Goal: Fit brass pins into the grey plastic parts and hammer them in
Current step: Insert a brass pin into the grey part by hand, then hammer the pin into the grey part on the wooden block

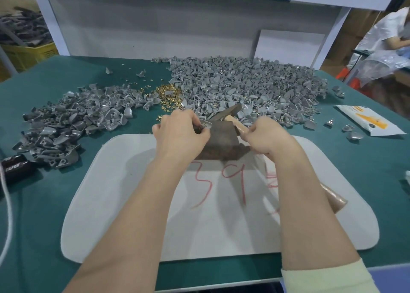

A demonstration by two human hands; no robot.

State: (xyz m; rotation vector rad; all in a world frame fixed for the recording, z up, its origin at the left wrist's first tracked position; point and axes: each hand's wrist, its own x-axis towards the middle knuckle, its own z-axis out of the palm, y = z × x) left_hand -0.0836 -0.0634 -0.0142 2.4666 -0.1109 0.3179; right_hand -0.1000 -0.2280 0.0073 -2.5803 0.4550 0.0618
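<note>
Green counter [366, 181], white mat [111, 204] in front w/ red scrawl on it. On the mat's far edge sits a brown block [221, 137], both hands at it.

Grip of left hand [179, 133]: closed, fingers + thumb curled round one grey part [203, 123], holding it at the block's top left corner. Can't tell if a pin is in it, too small and mostly hidden by fingers.

Grip of right hand [266, 137]: wrapped round the wooden handle of the hammer [225, 113], choked up near the head. Dark head is tilted, over the block's far edge, slightly blurred.

Loose heap of brass pins [168, 94] on counter just beyond left hand, between the 2 grey heaps. A few strays further back-left.

Grey parts otherwise: small pile [73, 124] on the left, big pile [244, 84] back-right, its near edge reaching the hammer head. Some singles at far right near a white packet [370, 122] w/ orange print.

Black item [15, 168] w/ white lettering at counter's left edge, white cable [8, 215] beside it. Yellow crate [28, 53] off the counter, back-left.
</note>
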